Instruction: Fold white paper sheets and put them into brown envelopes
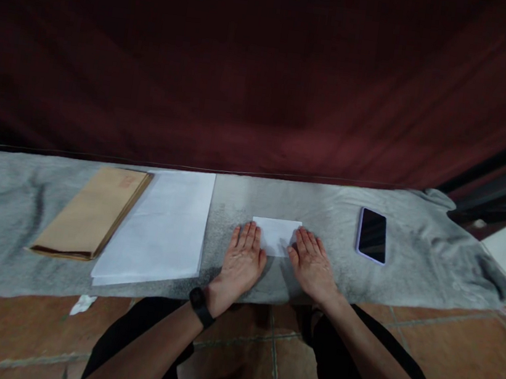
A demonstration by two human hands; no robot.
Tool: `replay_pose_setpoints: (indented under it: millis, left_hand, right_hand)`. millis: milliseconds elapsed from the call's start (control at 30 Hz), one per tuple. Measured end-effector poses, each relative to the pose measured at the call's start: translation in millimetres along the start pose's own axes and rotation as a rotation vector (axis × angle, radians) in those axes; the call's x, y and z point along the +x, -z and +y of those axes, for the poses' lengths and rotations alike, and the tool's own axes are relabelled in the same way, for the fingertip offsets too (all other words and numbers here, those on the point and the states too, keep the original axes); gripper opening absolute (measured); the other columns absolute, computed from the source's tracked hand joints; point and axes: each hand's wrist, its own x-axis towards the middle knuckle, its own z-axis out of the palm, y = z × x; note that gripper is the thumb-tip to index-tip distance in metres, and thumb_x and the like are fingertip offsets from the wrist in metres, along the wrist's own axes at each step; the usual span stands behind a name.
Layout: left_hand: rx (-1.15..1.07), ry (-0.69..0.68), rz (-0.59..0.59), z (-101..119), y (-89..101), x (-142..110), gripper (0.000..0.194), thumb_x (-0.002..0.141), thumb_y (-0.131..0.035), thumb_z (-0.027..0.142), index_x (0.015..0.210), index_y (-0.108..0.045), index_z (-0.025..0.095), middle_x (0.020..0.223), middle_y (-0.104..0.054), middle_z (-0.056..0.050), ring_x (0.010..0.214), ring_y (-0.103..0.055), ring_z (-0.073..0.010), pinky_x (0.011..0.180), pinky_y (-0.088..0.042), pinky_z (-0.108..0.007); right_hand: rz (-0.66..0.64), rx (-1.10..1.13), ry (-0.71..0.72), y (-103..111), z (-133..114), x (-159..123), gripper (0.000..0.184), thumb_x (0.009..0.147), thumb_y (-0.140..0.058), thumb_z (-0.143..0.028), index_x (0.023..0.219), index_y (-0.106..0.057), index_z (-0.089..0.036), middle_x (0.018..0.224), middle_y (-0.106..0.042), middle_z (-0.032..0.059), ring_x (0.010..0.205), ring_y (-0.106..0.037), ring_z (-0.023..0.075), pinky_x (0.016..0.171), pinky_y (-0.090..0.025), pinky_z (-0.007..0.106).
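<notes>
A small white rectangle of paper (279, 233), seemingly folded, lies flat on the grey cloth (233, 198) in front of me. My left hand (244, 255) rests flat over its left edge, fingers stretched out and pointing away from me. Over the right edge lies my right hand (312, 262), also flat with its fingers extended. Both thumbs point inward toward the paper's middle. The paper's side edges are partly hidden under the fingers.
Large white sheets (158, 233) lie left of my hands, beside a stack of brown paper envelopes (94, 209). A phone (372, 235) in a pale purple case is on the right. A dark red curtain (266, 92) hangs behind. Crumpled tissue (82, 304) lies on the tiled floor (19, 333).
</notes>
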Motion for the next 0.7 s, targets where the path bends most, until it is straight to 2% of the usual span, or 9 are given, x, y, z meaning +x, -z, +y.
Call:
replay_pose_setpoints:
  millis: [200, 400, 533, 700]
  left_hand:
    - [-0.03, -0.042, 0.027, 3.4, -1.0, 6.1, 0.056, 0.099, -0.035, 0.029, 0.149, -0.041, 0.002, 0.159, -0.038, -0.019, 0.151, -0.031, -0.0284, 0.126, -0.022, -0.05]
    - [-0.054, -0.161, 0.073, 11.2, -15.5, 10.8, 0.057, 0.098, -0.035, 0.026, 0.152, -0.038, 0.007, 0.161, -0.037, -0.014, 0.153, -0.024, -0.0258, 0.126, -0.02, -0.051]
    - [-0.041, -0.146, 0.058, 12.8, -22.5, 14.6, 0.058, 0.099, -0.034, 0.026, 0.153, -0.036, 0.006, 0.161, -0.036, -0.015, 0.154, -0.022, -0.0256, 0.126, -0.019, -0.051]
    - [-0.041, -0.113, 0.038, 9.5, -20.6, 16.6, 0.056, 0.1, -0.033, 0.026, 0.152, -0.038, 0.005, 0.16, -0.037, -0.016, 0.153, -0.025, -0.0264, 0.126, -0.018, -0.053]
  right_hand:
    - [-0.031, 0.037, -0.008, 3.0, -5.2, 12.2, 0.06, 0.107, -0.023, -0.044, 0.15, -0.046, -0.008, 0.154, -0.048, 0.0162, 0.146, -0.039, 0.0302, 0.12, -0.029, 0.052]
    - [-0.086, 0.097, 0.037, -2.9, -20.4, 23.4, 0.058, 0.107, -0.023, -0.041, 0.152, -0.044, -0.012, 0.156, -0.045, 0.0137, 0.149, -0.034, 0.0271, 0.122, -0.026, 0.052]
    - [-0.108, 0.102, 0.075, -5.1, -29.6, 28.8, 0.056, 0.107, -0.023, -0.039, 0.152, -0.045, -0.015, 0.157, -0.044, 0.0118, 0.149, -0.034, 0.0249, 0.122, -0.026, 0.05]
    - [-0.09, 0.082, 0.094, -8.8, -31.8, 29.8, 0.056, 0.107, -0.024, -0.038, 0.152, -0.043, -0.01, 0.158, -0.043, 0.0141, 0.149, -0.034, 0.0254, 0.122, -0.027, 0.048]
